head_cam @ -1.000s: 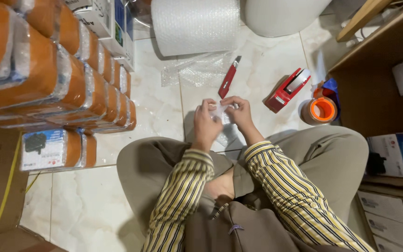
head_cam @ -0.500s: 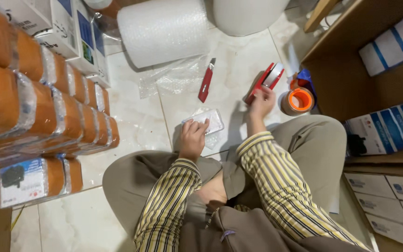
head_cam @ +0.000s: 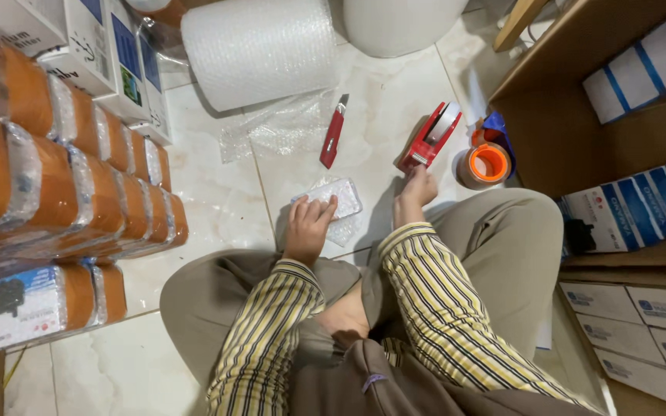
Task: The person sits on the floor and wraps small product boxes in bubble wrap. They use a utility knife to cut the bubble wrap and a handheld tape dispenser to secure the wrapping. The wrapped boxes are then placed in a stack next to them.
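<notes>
stacks of orange bubble-wrapped parcels [head_cam: 55, 177] fill the 9 o'clock side, piled close so they sit within arm's reach. bubble wrap roll [head_cam: 260, 50] lies on its side at 12 o'clock on the tiled floor [head_cam: 217, 208], with a loose torn sheet [head_cam: 283, 127] trailing toward the person. left hand [head_cam: 307, 227], near centre, lies flat with fingers spread on a small bubble-wrapped packet [head_cam: 331, 199], pressing it to the floor rather than gripping it, seemingly to keep the wrap from springing open. right hand [head_cam: 415, 192] reaches toward 1 o'clock, fingertips at the base of the red tape dispenser [head_cam: 431, 137]; whether it has closed on it i cannot tell. orange tape roll [head_cam: 487, 163] sits just beside at 2 o'clock. red box cutter [head_cam: 333, 132] lies apart at 12 o'clock.
</notes>
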